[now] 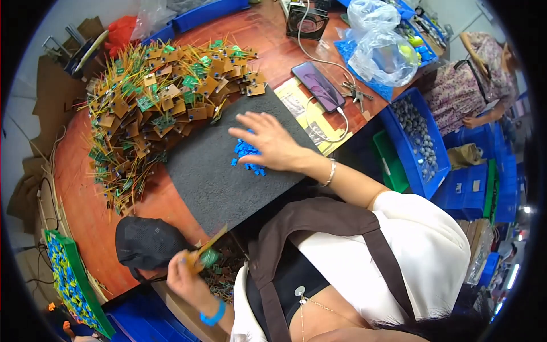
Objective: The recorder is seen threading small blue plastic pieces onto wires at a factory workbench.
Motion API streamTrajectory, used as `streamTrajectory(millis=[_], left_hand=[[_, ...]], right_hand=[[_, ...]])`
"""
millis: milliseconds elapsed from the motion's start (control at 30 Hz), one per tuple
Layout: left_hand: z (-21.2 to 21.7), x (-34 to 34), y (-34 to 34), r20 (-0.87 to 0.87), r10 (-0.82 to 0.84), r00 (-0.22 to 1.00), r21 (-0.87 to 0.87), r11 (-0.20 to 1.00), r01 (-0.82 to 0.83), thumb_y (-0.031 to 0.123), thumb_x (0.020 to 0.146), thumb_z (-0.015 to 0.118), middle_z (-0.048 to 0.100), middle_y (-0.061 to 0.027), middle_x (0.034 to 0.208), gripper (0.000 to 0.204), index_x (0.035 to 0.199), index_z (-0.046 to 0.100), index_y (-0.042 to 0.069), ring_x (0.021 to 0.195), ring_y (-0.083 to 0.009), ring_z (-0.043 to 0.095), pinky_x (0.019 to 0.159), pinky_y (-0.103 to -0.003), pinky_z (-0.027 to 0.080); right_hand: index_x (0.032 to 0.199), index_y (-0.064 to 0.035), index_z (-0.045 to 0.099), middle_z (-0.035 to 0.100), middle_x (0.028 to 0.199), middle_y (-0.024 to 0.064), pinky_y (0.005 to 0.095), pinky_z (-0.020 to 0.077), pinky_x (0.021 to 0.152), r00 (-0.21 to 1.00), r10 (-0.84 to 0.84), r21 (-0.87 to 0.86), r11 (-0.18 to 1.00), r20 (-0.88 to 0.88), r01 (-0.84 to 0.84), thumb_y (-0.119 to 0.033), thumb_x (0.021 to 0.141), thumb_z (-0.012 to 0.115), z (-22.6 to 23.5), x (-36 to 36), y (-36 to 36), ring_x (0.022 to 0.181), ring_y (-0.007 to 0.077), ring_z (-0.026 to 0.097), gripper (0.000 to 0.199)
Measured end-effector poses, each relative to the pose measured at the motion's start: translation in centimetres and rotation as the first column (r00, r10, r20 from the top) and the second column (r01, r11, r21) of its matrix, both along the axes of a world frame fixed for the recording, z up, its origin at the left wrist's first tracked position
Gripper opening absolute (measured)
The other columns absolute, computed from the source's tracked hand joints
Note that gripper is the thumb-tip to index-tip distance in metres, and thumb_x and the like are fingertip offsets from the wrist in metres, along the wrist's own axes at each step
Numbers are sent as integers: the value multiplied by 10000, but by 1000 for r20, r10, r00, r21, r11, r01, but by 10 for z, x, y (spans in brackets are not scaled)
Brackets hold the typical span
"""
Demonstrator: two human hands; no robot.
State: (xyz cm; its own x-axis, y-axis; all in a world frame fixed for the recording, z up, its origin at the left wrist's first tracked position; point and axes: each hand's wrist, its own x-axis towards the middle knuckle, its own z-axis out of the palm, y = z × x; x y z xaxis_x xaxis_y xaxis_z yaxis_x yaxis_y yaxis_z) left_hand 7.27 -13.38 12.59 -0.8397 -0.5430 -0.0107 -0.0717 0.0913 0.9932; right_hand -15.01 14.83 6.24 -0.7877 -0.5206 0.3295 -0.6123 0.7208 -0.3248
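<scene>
Here, small circuit boards (196, 261) are clamped between the fingertips of the left hand (183, 283)! The fingers of the right hand (274, 145) are spread apart, with blue pieces (246, 150) scattered beneath; contact cannot be told. Left of those fingers, wired boards (171, 97) are heaped.

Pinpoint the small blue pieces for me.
In the head view, the small blue pieces lie just left of the picture's middle, on the dark grey mat, partly beneath the right hand.
</scene>
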Motion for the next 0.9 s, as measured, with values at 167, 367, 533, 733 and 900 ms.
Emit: streamTrajectory(millis=[167, 367, 533, 733, 900], left_hand=[[33, 83, -68, 663, -121, 739, -269, 882, 386, 188, 985, 637, 725, -202, 1089, 345, 1235, 659, -48, 965, -263, 703, 877, -329, 535], [11, 32, -38, 401, -150, 904, -485, 802, 348, 6, 976, 613, 693, -217, 1208, 347, 1305, 590, -101, 1105, -243, 675, 954, -329, 520], [-10, -151, 44, 153, -481, 864, -741, 522, 422, 86, 919, 701, 617, -204, 1332, 449, 1340, 581, -11, 1243, -382, 579, 1035, -443, 467], [-32, -288, 88, -64, -358, 932, -927, 368, 78, 326, 855, 786, 647, -155, 1235, 581, 1327, 600, 42, 1135, -345, 607, 900, -443, 539], [-38, -307, 111, -49, -277, 960, -953, 301, 38, 385, 813, 818, 654, -148, 1140, 654, 1325, 598, 41, 1044, -328, 617, 823, -411, 550]], right_hand=[[1435, -116, 527, 448, 1519, 199, 537, 282, 1196, 992, 90, 28, 995, 89, -93, -502, 905, 680, -22, 6, -16, 1441, 383, 371, 673], [1374, -89, 579, 485, 1490, 172, 500, 336, 1182, 988, 129, -50, 991, 86, -125, -365, 906, 720, -24, 12, -20, 1422, 364, 406, 562], [1237, -69, 654, 558, 1412, 142, 481, 396, 1139, 992, 126, -86, 989, 30, -123, -259, 870, 746, -25, 14, -21, 1361, 348, 478, 424], [1174, -64, 678, 594, 1355, 106, 456, 432, 1102, 990, 143, -135, 980, -14, -144, -216, 842, 750, -23, 16, -28, 1314, 309, 519, 372], [1169, -67, 679, 599, 1353, 101, 458, 430, 1105, 991, 130, -149, 981, 15, -126, -214, 835, 754, -24, 13, -26, 1311, 302, 524, 372]])
